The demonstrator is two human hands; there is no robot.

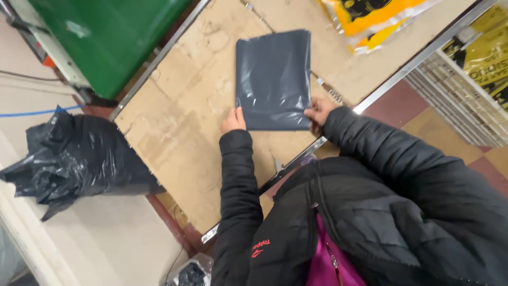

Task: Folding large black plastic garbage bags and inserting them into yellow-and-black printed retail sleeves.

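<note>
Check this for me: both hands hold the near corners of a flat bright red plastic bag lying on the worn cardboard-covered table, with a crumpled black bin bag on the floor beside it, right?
Not quite. The head view shows the flat plastic bag is dark grey, not bright red. The rest stands: the left hand and right hand hold its near corners on the worn cardboard-covered table, and the crumpled black bin bag lies on the floor beside it.

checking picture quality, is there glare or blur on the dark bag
Head view: soft glare streaks on the dark bag, edges fairly sharp; left hand and right hand slightly soft; the table evenly lit, no hard shadows.
</note>
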